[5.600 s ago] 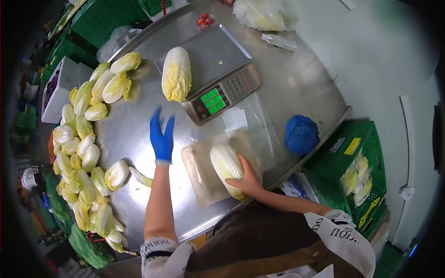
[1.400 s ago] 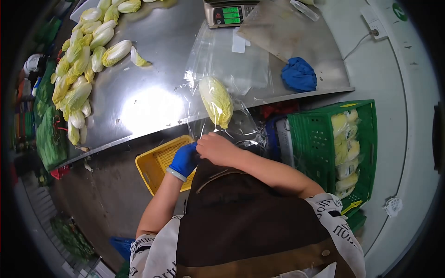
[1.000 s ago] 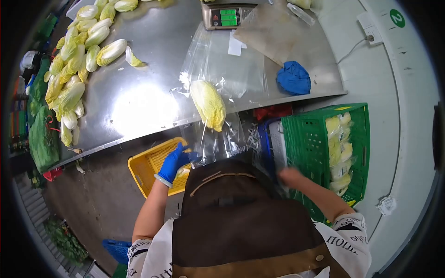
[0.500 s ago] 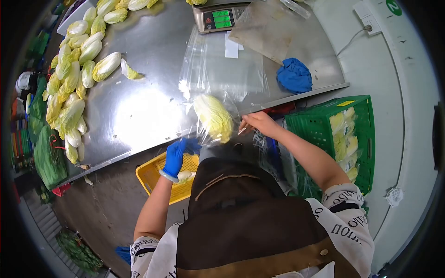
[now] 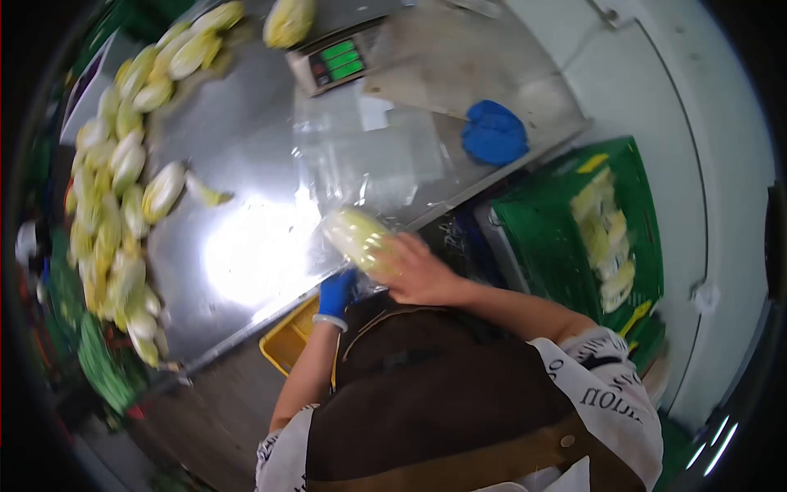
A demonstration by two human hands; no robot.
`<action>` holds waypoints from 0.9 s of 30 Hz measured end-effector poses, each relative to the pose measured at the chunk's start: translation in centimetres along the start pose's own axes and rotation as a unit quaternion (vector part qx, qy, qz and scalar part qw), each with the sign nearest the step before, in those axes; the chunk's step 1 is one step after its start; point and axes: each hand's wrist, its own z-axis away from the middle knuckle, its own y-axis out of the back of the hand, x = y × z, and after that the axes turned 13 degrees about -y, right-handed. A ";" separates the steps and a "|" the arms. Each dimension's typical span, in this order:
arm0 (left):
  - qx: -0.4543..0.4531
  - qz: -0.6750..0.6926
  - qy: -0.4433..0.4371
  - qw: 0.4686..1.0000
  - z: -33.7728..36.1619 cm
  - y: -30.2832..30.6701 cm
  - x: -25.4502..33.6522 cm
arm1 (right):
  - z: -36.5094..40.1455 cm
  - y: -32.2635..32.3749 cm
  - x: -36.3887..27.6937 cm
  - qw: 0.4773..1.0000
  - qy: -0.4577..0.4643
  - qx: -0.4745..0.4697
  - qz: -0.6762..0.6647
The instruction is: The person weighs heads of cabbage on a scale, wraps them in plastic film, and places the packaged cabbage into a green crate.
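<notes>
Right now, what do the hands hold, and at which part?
The right hand grips the bagged napa cabbage at its near end. The gloved left hand sits under that end; its hold is too blurred to tell.

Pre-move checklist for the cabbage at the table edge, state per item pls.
1. Right hand gripping the cabbage: ok, it wraps the near end.
2. Left hand, blue-gloved, holding anything: cannot tell, blurred, just below the cabbage.
3. Clear bag closed around the cabbage: cannot tell, only a sheen shows.
4. Cabbage fully on the table: not ok, it sits at the near edge, seemingly partly over.
5. Room in the green crate: ok, bare floor beside its bagged cabbages.
6. Sharp view: not ok, motion blur.
</notes>
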 end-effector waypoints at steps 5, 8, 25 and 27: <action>0.016 -0.455 -0.346 0.820 -0.5 1.2 5.0 | -2.3 -4.6 2.4 0.997 -0.031 0.055 0.040; -0.033 -0.506 -0.565 0.651 -0.3 -0.6 13.2 | -4.3 0.3 1.6 0.951 -0.239 0.011 -0.194; -0.558 -0.101 -0.357 0.742 10.0 -30.9 21.2 | 24.9 18.8 7.8 0.491 -0.450 0.377 -0.644; -0.556 -0.157 -0.438 0.689 9.9 -32.7 22.5 | 32.1 18.5 10.2 0.420 -0.529 0.490 -0.551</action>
